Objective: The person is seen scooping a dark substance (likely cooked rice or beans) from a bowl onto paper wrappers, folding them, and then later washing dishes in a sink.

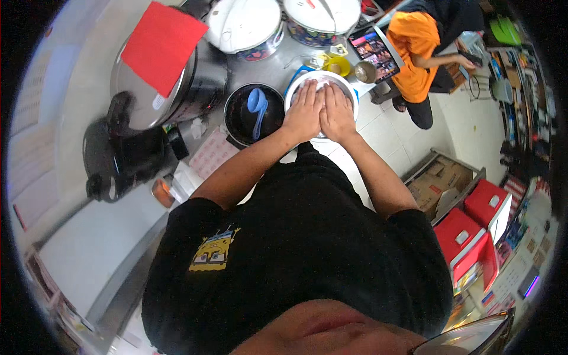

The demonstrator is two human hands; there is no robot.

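Note:
My left hand [305,110] and my right hand [337,111] lie side by side, palms down, inside a round white bowl [355,103]. Their fingers reach toward its far side and touch whitish contents [323,82], mostly hidden beneath them. Neither hand visibly grasps an object. Blue edges of something under the bowl [293,76] show on both sides. Just left of the bowl is a dark round pan [237,108], with a blue plastic scoop [257,103] resting in it. A yellow bowl [340,66] and a metal cup [365,71] stand beyond my right hand.
Two patterned pots [266,49] with white lids stand on the metal table [262,69]. A red sheet [162,46] covers part of a large steel vessel [208,66] at left. A lit tablet [377,55] leans near a seated person in an orange shirt [412,66]. Red boxes [459,235] stand at right.

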